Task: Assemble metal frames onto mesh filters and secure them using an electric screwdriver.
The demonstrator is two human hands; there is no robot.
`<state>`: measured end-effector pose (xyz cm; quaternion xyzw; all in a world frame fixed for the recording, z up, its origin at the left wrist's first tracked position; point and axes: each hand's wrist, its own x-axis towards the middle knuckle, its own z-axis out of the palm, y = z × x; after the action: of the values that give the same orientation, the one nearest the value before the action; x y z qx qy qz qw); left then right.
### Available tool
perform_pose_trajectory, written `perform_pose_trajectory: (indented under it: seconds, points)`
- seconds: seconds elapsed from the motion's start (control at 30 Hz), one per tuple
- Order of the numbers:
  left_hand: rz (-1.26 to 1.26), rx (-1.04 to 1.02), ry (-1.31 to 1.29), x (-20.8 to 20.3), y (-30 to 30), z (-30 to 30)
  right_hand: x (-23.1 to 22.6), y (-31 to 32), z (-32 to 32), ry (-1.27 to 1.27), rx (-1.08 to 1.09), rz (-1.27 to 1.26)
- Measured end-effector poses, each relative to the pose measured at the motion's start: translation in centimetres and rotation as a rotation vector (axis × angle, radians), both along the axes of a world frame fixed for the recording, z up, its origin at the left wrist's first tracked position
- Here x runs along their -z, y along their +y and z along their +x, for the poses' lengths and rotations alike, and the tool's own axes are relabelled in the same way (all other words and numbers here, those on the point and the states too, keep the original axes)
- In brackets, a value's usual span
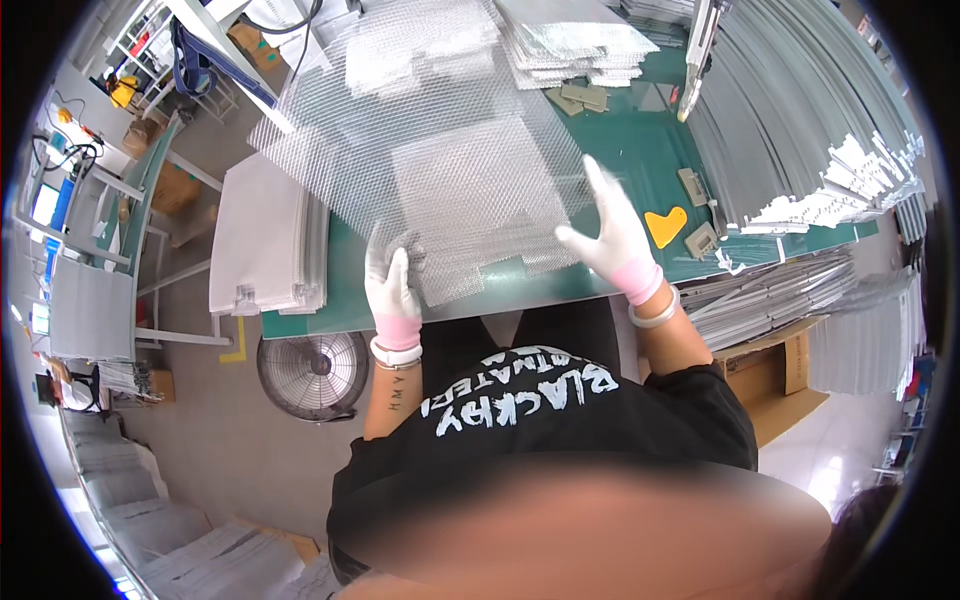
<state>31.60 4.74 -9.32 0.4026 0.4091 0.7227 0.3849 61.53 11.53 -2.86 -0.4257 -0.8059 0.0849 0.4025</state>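
A large, see-through mesh sheet (340, 130) with a diamond pattern slants across the table. Its near corner reaches my left hand (393, 290), whose fingers and thumb close on the edge where the mesh bunches up. My right hand (615, 230) is open at the sheet's right edge, thumb and fingers spread wide. Whether its fingertips touch the mesh I cannot tell. Both hands wear white gloves with pink cuffs. Partly under the mesh, a pale sheet with notched edges (470, 190) lies on the green tabletop (345, 290).
Pale notched sheets are stacked at the left (265, 235) and the back (570, 40). A yellow heart-shaped scraper (665, 227) and small grey-green blocks (702, 240) lie at right. Beyond them are long grey strips (800, 110). A round fan (312, 375) stands below the left edge.
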Motion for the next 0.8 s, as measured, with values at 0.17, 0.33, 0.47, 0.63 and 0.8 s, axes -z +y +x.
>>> perform_pose_trajectory:
  seconds: [0.17,0.33,0.47,0.63,0.8]
  points:
    - [-0.185,-0.203,0.227,-1.7,1.1,0.6,1.7,-0.8,-0.2,0.206,0.027,-0.410]
    - [-0.264,-0.364,1.248,-0.3,2.1,0.4,4.3,-1.8,0.0,0.198,0.118,-0.417]
    - [-0.470,-0.210,1.321,0.4,2.6,0.8,6.5,-2.6,0.2,0.146,0.191,-0.401]
    - [-0.569,-0.175,1.435,1.3,3.1,1.0,8.9,-2.2,0.2,0.122,0.207,-0.451]
    - [-0.592,-0.165,1.451,2.6,3.3,1.1,9.7,-2.0,0.1,-0.003,0.249,-0.431]
